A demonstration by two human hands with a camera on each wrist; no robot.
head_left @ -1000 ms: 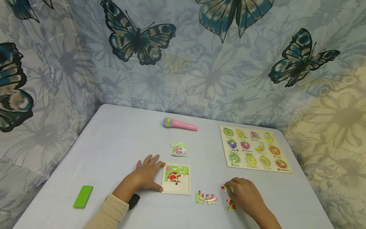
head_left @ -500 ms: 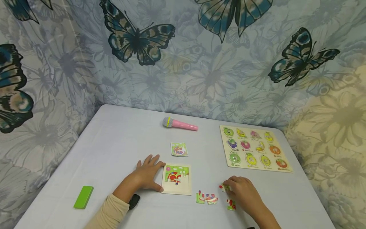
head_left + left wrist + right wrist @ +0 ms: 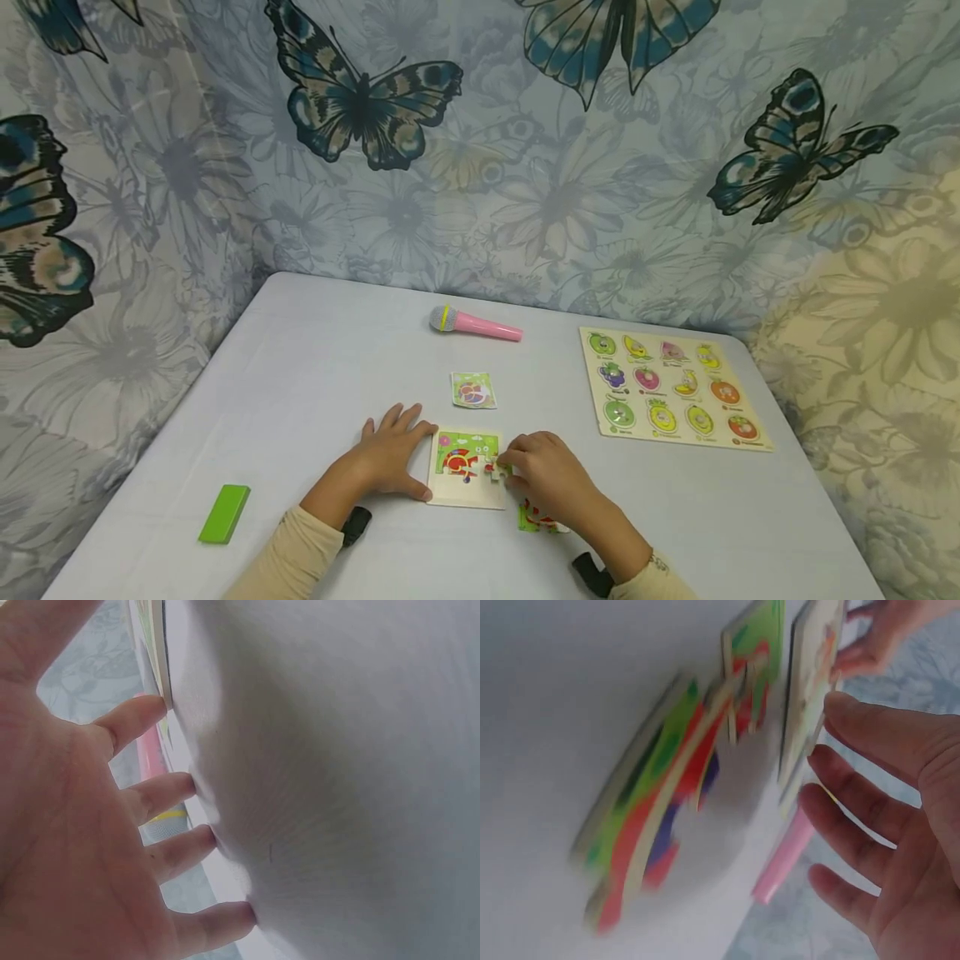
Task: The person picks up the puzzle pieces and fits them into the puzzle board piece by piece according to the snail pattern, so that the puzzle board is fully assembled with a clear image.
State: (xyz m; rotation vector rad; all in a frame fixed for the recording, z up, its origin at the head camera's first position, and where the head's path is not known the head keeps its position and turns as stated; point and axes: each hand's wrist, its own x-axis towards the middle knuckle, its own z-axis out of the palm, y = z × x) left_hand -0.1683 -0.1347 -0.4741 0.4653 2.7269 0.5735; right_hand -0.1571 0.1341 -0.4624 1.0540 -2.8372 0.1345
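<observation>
The part-filled puzzle tray (image 3: 457, 493) is touched by the spread left hand (image 3: 386, 458). A piece (image 3: 495, 472) is pinched by the right hand (image 3: 551, 477).

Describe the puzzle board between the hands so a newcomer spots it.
On the white table, look between the left hand and the right hand. The square puzzle board lies there. Unlike the card beyond it and the bigger fruit board, its picture is only partly filled, pale and bare along the bottom.

Pale floral walls (image 3: 562, 208), large dark butterflies (image 3: 363, 112), white table (image 3: 337, 342), yellowish glow (image 3: 900, 325) at right
</observation>
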